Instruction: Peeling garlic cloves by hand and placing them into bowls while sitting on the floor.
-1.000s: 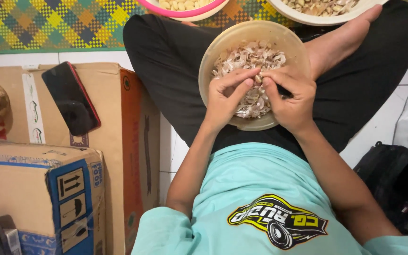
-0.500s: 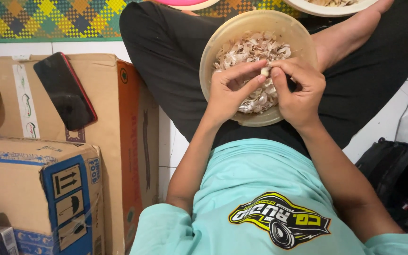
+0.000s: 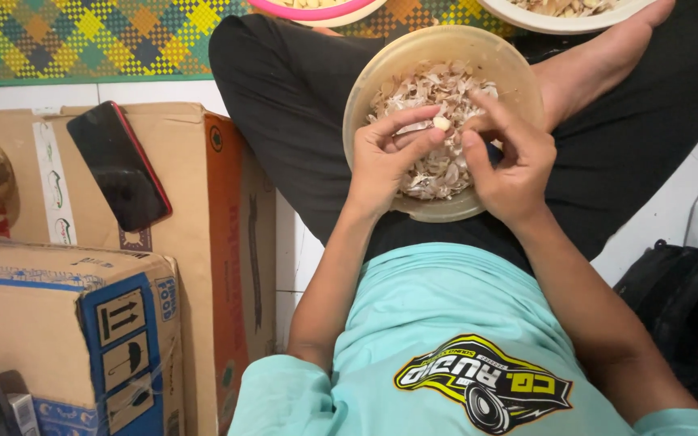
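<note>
A beige plastic bowl (image 3: 519, 77) rests in my lap, filled with papery garlic skins (image 3: 438, 173). Over it my left hand (image 3: 385, 157) and my right hand (image 3: 510, 165) meet, fingertips pinching one small pale garlic clove (image 3: 442, 123) between them. Both hands touch the clove; the thumbs press at its skin. My legs in black trousers are crossed under the bowl, with a bare foot (image 3: 599, 60) beside the bowl's right rim.
A pink-rimmed bowl (image 3: 317, 10) and a white bowl (image 3: 563, 12) sit at the top edge on a chequered mat (image 3: 82, 36). Left of me stand cardboard boxes (image 3: 195, 210) with a dark phone (image 3: 119, 165) lying on one. A black bag (image 3: 684, 307) lies at right.
Both hands have lifted slightly within the bowl and the clove now shows between the fingertips, more exposed than before. The view has shifted a little.
</note>
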